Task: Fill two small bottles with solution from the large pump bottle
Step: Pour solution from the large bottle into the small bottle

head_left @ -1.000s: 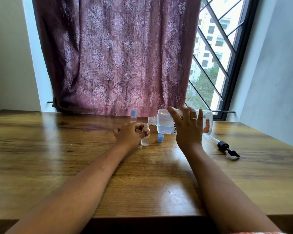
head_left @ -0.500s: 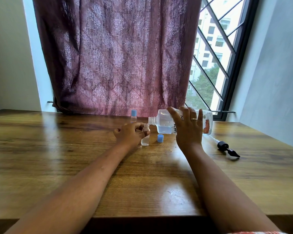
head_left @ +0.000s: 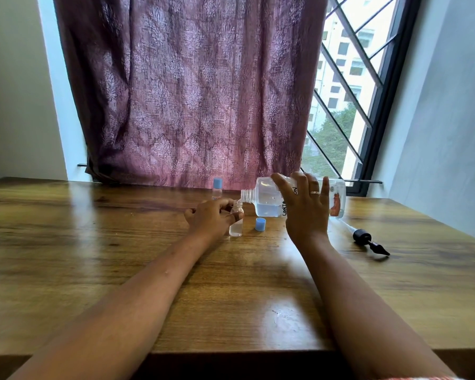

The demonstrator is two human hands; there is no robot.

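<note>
My right hand [head_left: 306, 212] grips the large clear bottle [head_left: 266, 200], which lies tipped on its side above the table with its open threaded neck pointing left. The neck sits right over the mouth of a small clear bottle [head_left: 235, 226] that stands upright on the table, open, with some liquid in it. My left hand [head_left: 210, 218] holds that small bottle from the left. Its blue cap [head_left: 260, 224] rests on the table just to the right. A second small bottle [head_left: 217, 189] with a blue cap on stands behind my left hand.
The black pump head [head_left: 365, 238] with its clear tube lies on the wooden table [head_left: 93, 256] right of my right hand. A purple curtain [head_left: 189, 91] and a barred window [head_left: 348, 86] rise behind the table's far edge. A wall stands to the right.
Almost nothing has moved; both hands hold the same pose with the large bottle tipped over the small one.
</note>
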